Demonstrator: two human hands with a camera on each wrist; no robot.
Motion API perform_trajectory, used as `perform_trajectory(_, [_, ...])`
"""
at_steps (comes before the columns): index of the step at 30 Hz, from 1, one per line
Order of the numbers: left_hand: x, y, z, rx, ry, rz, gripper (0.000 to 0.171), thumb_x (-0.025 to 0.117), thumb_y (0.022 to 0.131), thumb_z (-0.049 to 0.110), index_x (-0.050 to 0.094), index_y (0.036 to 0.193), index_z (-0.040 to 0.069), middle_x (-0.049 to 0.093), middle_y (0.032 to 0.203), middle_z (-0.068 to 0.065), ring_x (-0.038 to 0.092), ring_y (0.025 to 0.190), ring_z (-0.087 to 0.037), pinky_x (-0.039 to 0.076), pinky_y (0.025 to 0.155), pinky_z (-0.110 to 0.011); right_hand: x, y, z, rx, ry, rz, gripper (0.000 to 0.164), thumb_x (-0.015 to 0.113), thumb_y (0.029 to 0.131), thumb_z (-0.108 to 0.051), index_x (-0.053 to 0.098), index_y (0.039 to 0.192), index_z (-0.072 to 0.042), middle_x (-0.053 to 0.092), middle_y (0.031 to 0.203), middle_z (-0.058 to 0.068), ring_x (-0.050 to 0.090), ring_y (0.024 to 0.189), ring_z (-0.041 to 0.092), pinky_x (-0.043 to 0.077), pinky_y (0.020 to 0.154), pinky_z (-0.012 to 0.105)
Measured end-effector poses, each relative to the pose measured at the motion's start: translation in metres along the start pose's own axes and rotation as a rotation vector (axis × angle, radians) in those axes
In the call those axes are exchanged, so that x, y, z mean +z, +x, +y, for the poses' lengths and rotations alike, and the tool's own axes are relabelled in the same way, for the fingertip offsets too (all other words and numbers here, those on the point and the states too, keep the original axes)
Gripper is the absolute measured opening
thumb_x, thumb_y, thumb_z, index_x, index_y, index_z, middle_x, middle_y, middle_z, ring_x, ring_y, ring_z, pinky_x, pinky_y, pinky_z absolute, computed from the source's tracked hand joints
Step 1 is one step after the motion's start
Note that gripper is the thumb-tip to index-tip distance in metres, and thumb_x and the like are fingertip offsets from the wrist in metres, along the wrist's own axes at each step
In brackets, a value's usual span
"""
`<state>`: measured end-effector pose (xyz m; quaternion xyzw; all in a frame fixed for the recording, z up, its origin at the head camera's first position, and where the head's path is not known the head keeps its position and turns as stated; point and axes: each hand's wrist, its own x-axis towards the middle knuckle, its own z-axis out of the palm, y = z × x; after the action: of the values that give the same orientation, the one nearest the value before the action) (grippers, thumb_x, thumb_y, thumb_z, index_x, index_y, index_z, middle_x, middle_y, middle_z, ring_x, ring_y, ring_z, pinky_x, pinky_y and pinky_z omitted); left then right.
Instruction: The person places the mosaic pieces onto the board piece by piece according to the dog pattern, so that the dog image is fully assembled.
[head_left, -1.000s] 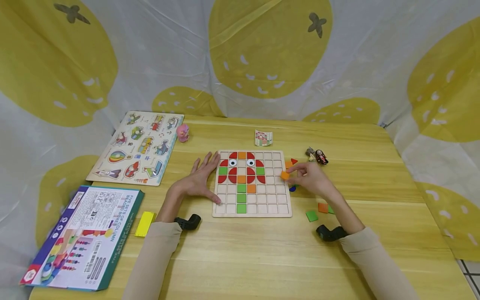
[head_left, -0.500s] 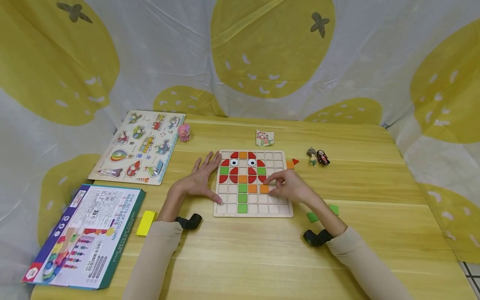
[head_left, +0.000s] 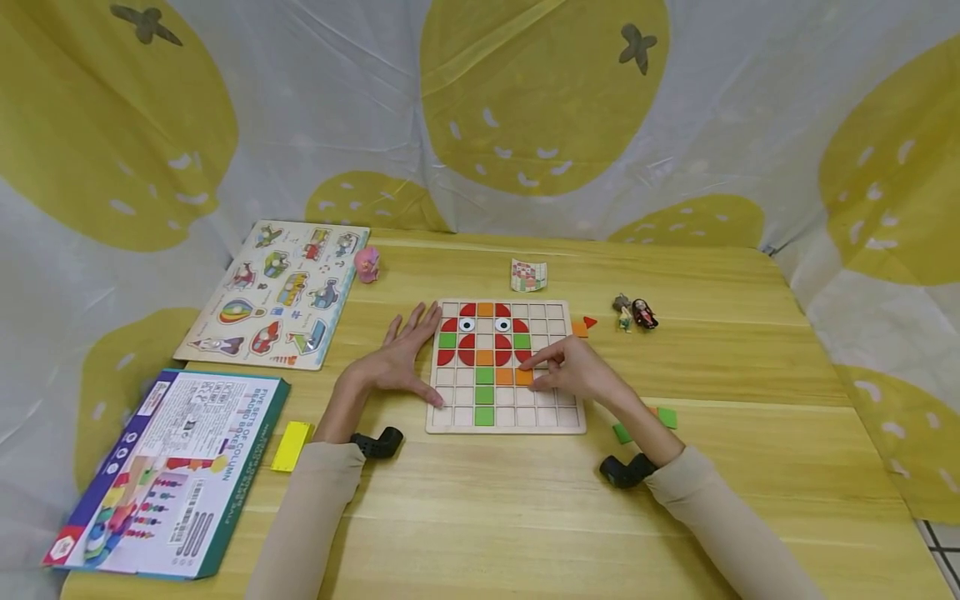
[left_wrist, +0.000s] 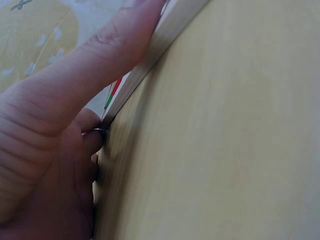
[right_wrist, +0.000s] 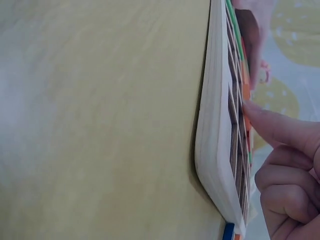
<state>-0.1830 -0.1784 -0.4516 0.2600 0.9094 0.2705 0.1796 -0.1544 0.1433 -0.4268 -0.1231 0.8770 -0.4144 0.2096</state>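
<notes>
A wooden grid board (head_left: 463,415) lies on the table with red, green and orange pieces and two eye tiles set in it. At its right half, my right hand (head_left: 573,368) pinches an orange square tile (head_left: 524,377) between thumb and fingers, right beside another orange tile (head_left: 505,377). In the right wrist view the thumb (right_wrist: 272,122) touches the orange tile (right_wrist: 247,95) at the board's surface. My left hand (head_left: 397,358) rests spread on the board's left edge, its thumb over the lower left corner. The left wrist view shows the thumb (left_wrist: 100,60) along the board's edge (left_wrist: 170,35).
A pattern card (head_left: 528,275) lies behind the board. To the right are an orange piece (head_left: 581,329), a red triangle (head_left: 590,322), green tiles (head_left: 667,418) and small figurines (head_left: 643,314). A picture puzzle (head_left: 262,304), a box (head_left: 168,475) and a yellow block (head_left: 292,447) lie left.
My right hand has carried the orange tile left from beyond the board's right edge onto the grid, next to the other orange tile. The left hand stays in place.
</notes>
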Motion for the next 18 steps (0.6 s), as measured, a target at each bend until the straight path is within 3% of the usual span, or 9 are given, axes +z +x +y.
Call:
perform_trajectory(12, [0.000, 0.000, 0.000, -0.004, -0.001, 0.004, 0.145, 0.087, 0.054, 0.059, -0.004, 0.156, 0.011, -0.012, 0.164, -0.008, -0.015, 0.151, -0.029, -0.012, 0.121, -0.055, -0.009, 0.002, 0.004, 0.015, 0.031, -0.005, 0.023, 0.080, 0.078, -0.018, 0.077, 0.101, -0.020, 0.034, 0.057, -0.003, 0.029, 0.055, 0.014, 0.022, 0.050, 0.021])
perform_trajectory(18, [0.000, -0.001, 0.001, -0.011, 0.001, -0.003, 0.144, 0.087, 0.054, 0.058, -0.004, 0.156, 0.011, -0.012, 0.164, -0.007, -0.016, 0.151, -0.028, -0.012, 0.121, -0.054, -0.037, -0.001, 0.022, 0.048, 0.035, 0.203, 0.025, 0.073, 0.085, -0.019, 0.073, 0.109, -0.014, 0.037, 0.057, -0.002, 0.028, 0.049, 0.012, 0.024, 0.044, 0.021])
